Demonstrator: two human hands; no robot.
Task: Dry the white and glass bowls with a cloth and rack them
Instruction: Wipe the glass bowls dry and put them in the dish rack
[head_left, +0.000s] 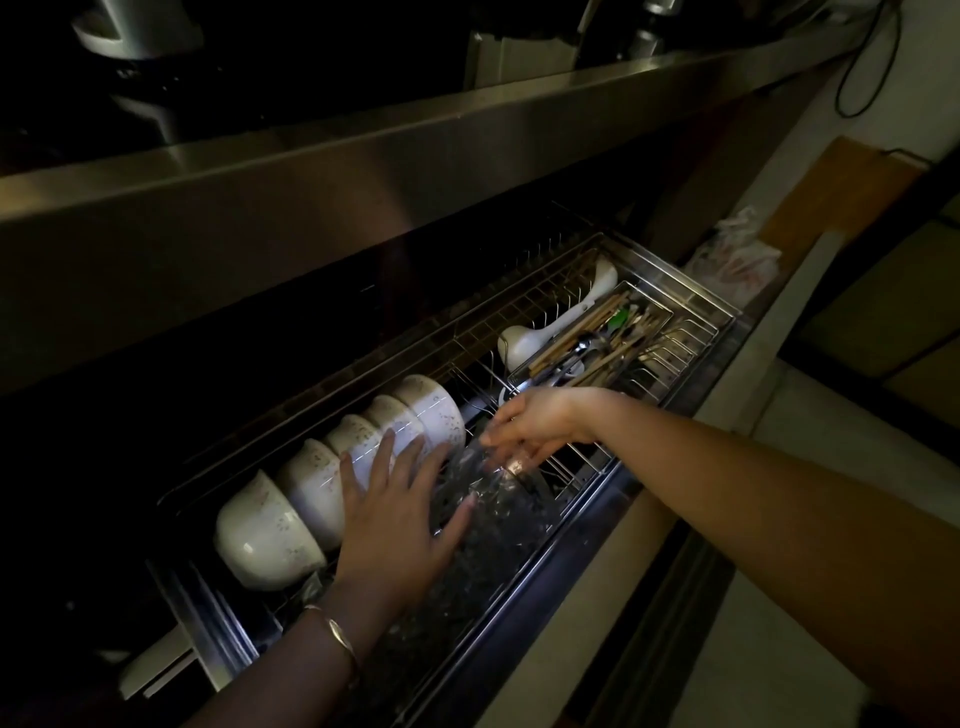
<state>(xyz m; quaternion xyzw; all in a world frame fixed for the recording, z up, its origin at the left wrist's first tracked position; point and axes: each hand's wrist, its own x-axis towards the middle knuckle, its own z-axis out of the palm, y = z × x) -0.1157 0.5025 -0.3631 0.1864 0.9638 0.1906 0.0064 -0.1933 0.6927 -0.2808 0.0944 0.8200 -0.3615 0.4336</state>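
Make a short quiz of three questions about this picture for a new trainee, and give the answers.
1. True or false: the white bowls stand in a row in the rack.
2. Which hand wears the bracelet? A) left B) right C) neither
3. Fill in: the fingers of the right hand are on the ___ bowl.

Key
1. True.
2. A, the left hand.
3. Glass: it is the glass bowl.
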